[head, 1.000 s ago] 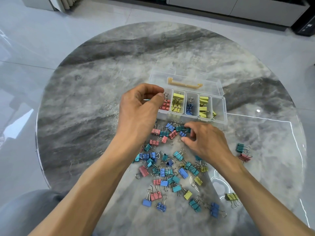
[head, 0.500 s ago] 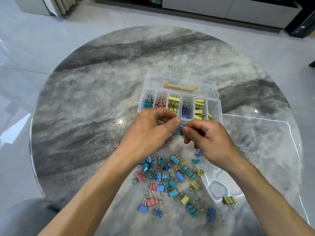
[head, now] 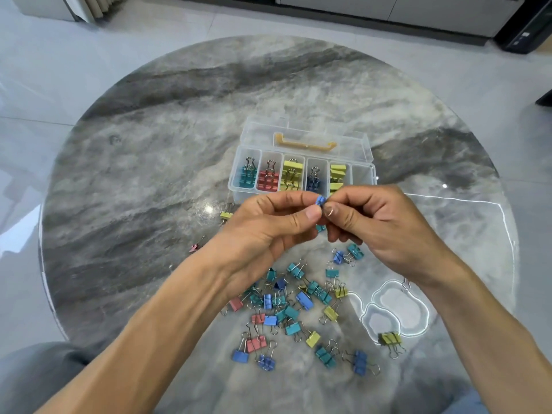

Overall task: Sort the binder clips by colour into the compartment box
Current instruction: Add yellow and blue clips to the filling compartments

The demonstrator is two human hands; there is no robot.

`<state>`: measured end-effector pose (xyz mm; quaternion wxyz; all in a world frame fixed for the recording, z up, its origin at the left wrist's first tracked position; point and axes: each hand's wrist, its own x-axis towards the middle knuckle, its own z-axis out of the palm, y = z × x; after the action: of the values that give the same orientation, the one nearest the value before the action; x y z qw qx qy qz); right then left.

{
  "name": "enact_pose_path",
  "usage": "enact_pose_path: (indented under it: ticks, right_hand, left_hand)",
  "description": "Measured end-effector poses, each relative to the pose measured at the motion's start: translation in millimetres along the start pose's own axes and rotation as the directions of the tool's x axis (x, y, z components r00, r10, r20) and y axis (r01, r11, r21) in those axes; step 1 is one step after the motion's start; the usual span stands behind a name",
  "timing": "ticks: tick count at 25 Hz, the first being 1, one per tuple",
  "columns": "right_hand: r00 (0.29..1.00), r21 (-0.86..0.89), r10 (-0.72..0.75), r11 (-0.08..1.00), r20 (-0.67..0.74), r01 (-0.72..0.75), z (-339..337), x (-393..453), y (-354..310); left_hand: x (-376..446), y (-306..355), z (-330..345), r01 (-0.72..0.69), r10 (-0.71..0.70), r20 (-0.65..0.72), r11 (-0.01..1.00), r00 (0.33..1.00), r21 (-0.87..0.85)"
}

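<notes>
I can read no text, label, brand or number anywhere: not on the clear plastic compartment box, nor on the coloured metal binder clips nearer me than it.

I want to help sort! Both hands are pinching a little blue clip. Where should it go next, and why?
Probably carry the blue clip, pinched between left hand and right hand, forward to the fourth compartment of the clear box. That slot already holds dark blue clips, and the box stands open just beyond the hands.
</notes>
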<state>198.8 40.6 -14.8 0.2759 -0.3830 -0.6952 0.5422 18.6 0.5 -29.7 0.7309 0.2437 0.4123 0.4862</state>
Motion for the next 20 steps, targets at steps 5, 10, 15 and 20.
enact_pose_path:
  ticks: [5, 10, 15, 20]
  right_hand:
    - [0.989, -0.321, -0.102, 0.945, -0.106, 0.063, 0.0, -3.5, 6.2]
    - [0.992, -0.224, -0.082, 0.973, -0.091, 0.06, 5.3, -6.4, 1.7]
    - [0.984, -0.176, -0.04, 0.984, -0.171, 0.01, 15.1, -3.9, 1.3]
    - [0.798, -0.319, 0.028, 0.908, -0.602, -0.273, -26.3, 7.9, 30.2]
  left_hand:
    - [2.0, -4.7, 0.8, -0.072, 0.076, -0.08, 0.996, 0.994, 0.056]
    - [2.0, -1.5, 1.5, -0.152, 0.158, -0.192, 0.987, 0.968, 0.05]
    - [2.2, -1.9, 1.4, -0.203, 0.253, -0.251, 0.957, 0.934, 0.207]
    - [1.8, -0.6, 0.4, -0.089, 0.149, -0.314, 0.977, 0.938, 0.196]
